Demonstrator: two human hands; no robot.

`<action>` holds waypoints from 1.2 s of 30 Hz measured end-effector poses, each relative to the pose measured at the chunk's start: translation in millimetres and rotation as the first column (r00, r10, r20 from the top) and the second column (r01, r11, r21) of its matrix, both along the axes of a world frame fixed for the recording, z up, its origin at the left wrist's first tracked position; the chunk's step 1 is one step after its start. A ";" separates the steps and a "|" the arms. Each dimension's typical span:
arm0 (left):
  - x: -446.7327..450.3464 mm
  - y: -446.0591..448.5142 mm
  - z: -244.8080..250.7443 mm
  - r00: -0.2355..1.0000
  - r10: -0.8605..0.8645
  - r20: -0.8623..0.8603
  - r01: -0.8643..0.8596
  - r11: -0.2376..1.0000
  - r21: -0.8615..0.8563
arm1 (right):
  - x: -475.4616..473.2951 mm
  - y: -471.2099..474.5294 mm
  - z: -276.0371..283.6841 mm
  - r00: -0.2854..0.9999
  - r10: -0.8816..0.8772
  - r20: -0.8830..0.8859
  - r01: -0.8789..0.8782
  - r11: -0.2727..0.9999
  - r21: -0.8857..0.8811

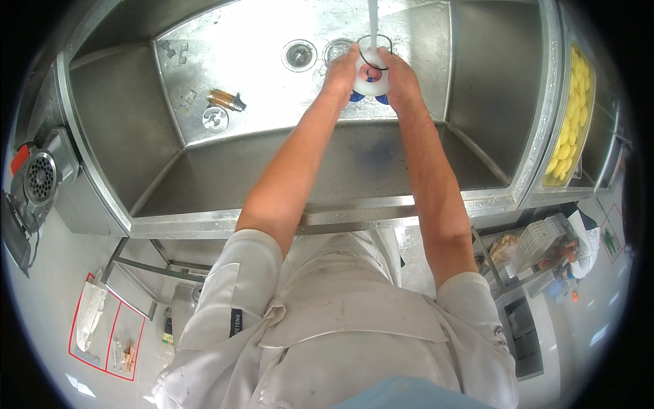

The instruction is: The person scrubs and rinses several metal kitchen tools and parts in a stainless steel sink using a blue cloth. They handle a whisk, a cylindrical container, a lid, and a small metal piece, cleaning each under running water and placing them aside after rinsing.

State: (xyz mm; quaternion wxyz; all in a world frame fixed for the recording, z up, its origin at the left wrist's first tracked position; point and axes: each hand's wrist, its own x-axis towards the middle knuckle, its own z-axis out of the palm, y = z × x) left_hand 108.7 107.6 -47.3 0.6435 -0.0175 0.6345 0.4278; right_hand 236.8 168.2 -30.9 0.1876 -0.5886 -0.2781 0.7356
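Both my hands reach into a deep stainless-steel sink [352, 163]. Between them they grip a round white plastic part [372, 89] with an opening in its middle, my left hand [341, 74] on its left side and my right hand [401, 79] on its right. Fingertips show pink through the opening. A thin black ring [375, 36] stands up at the top of the part, touching my thumbs. A stream of water [373, 23] falls onto the part from above. Blue pieces [357, 96] show just under its lower edge; what they belong to is hidden.
On the sink floor lie a brown cylindrical object [222, 98], a round metal piece [215, 119] and small flat metal pieces [182, 53], near a drain [299, 55]. A meat grinder [41, 176] stands left. A tray of peeled yellow produce [568, 128] is at right. Another person [584, 245] works lower right.
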 end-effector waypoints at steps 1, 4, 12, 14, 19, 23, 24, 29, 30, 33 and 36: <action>3.9 1.9 1.2 0.990 0.121 0.076 -0.121 0.993 0.001 | -0.2 -1.2 -0.9 0.999 -0.041 -0.032 0.042 0.999 0.019; 12.8 3.2 4.5 0.892 0.360 0.274 -0.362 0.931 -0.046 | -3.8 -3.2 -4.2 0.978 -0.202 -0.040 0.204 0.978 0.049; 11.7 -9.7 11.9 0.887 0.368 0.278 -0.381 0.924 -0.007 | -16.7 -8.7 -8.7 0.970 0.052 0.237 -0.143 0.911 0.386; 5.7 -10.0 11.3 0.933 0.289 0.213 -0.302 0.953 0.030 | -9.4 -11.6 -5.2 0.915 0.209 0.345 -0.331 0.877 0.349; -6.3 -13.0 10.7 0.964 0.242 0.113 -0.253 0.963 0.091 | -0.2 -14.0 -0.8 0.948 0.148 0.282 -0.235 0.923 0.304; -1.3 -13.2 19.8 0.996 -0.048 -0.079 0.058 0.989 0.134 | -9.5 -15.1 -2.8 0.953 0.135 0.271 -0.224 0.917 0.331; 1.3 -12.1 22.9 0.994 -0.048 -0.095 0.060 0.991 0.121 | -12.1 -12.6 -4.0 0.908 0.179 0.379 -0.325 0.872 0.366; -16.7 -7.9 31.2 0.957 -0.176 -0.232 0.199 0.977 0.081 | -4.4 -6.1 -6.9 0.952 0.147 0.268 -0.212 0.949 0.233; -21.2 -7.9 31.1 0.946 -0.205 -0.250 0.235 0.967 0.099 | -0.9 -5.4 -8.0 0.949 0.129 0.289 -0.204 0.947 0.247; -29.0 -10.1 28.8 0.852 -0.380 -0.360 0.406 0.914 -0.005 | 3.9 -3.6 -13.4 0.960 0.153 0.233 -0.215 0.939 0.269; -26.3 -10.7 24.7 0.717 -0.451 -0.532 0.545 0.838 0.024 | 2.2 1.7 -16.6 0.954 0.215 0.210 -0.280 0.887 0.366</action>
